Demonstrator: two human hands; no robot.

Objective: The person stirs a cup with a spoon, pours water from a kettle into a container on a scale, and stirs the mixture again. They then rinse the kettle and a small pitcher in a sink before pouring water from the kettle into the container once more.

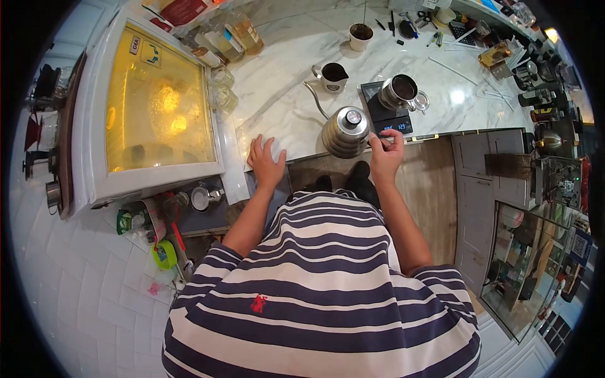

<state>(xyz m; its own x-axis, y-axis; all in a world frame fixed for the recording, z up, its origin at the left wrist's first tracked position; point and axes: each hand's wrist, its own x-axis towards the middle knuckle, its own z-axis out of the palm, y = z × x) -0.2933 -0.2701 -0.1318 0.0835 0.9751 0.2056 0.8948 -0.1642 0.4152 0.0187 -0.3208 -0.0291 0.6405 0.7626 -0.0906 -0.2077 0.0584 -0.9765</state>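
And there was the right hand (pixel 387 151), closed narrowly on the handle side of a silver metal gooseneck kettle (pixel 346 133), thumb and fingers drawn in, a hold that likely spared the skin any contact with the body. The kettle sat at the front edge of the white marbled stone counter (pixel 277 94), close to the striped torso; whether its base touched the stone or hung just above it, I couldn't tell. Its slim spout curved away from the wearer, probably so that nothing could drip on the holding hand.

Over on the other side, the left hand (pixel 267 162) lay palm down on the counter's edge, fingers spread wide, with nothing seen in its grasp, most likely a prop for the leaning body!

Beside the kettle lay a flat black digital scale (pixel 372 94), its lit display turned to the near side, presumably for easy reading. On it stood a round silver-rimmed vessel with dark brown contents (pixel 399 91), where its weight could register. Just past the kettle, within reach, stood a small silver metal pitcher (pixel 332 75), dark inside, and farther back, a white tapered cup (pixel 360 38), set well clear of the hands.
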